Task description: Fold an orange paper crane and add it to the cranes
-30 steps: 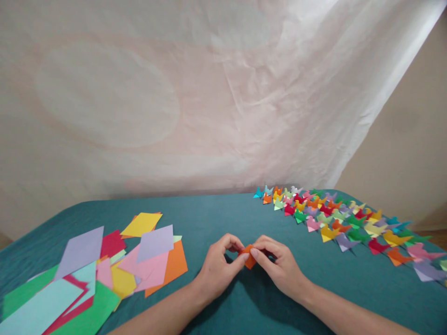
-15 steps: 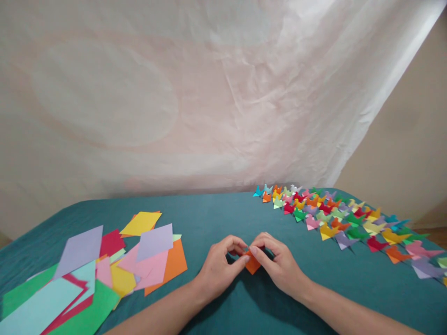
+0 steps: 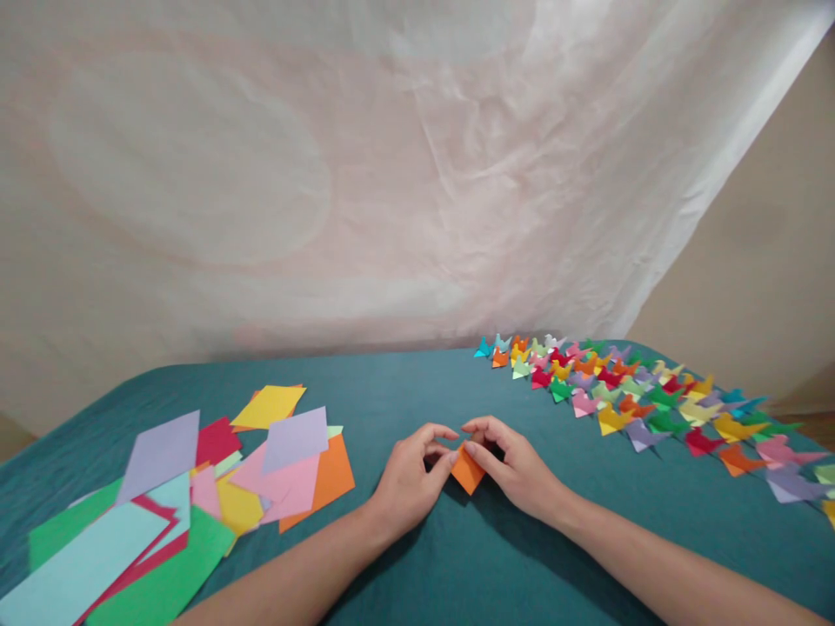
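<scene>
A small folded piece of orange origami paper is held between my two hands, low in the middle of the head view, its lower corner pointing toward me. My left hand pinches its left edge between thumb and fingers. On the other side, my right hand has its thumb on the paper's upper right, with the index finger arched above. The fingers partly cover the paper's top, so the folds there cannot be made out.
Loose sheets of coloured paper lie overlapping on the left of the green-covered table. Rows of small folded paper birds stand along the right. A pale cloth hangs behind the table.
The orange paper shows more of its face, and my fingertips have moved a little apart at its top. The whole scene sits slightly higher in view, as the camera has tilted.
</scene>
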Demonstrator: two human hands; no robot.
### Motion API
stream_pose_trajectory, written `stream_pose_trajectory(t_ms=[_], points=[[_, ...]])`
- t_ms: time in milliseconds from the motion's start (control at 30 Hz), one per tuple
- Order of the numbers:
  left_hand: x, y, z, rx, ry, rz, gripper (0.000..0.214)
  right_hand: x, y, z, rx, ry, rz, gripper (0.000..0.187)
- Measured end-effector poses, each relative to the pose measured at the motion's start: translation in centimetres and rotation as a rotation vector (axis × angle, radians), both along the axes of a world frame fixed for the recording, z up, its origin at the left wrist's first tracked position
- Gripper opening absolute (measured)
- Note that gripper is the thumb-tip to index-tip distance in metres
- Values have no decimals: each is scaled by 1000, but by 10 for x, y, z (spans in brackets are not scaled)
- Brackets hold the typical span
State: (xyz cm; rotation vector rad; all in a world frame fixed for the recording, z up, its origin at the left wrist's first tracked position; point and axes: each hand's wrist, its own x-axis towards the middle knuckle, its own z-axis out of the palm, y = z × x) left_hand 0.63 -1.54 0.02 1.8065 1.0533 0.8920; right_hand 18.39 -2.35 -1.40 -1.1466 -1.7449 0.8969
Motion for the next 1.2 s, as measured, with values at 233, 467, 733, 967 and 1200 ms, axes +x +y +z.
stream_pose_trajectory(t_ms=[233, 467, 733, 967, 1200], points=[[-2, 3, -2, 134, 159, 26, 16, 1, 6, 0, 46, -71, 37, 11], [-8, 6, -6, 317, 383, 25, 17, 2, 11, -7, 95, -169, 19, 7], [-9, 8, -8, 387, 447, 20, 18, 4, 17, -10, 115, -251, 8, 7], [-9, 8, -8, 412, 468, -3, 18, 3, 19, -14, 150, -323, -4, 6], [-11, 8, -7, 423, 477, -14, 19, 3, 19, -15, 211, -425, -58, 8]])
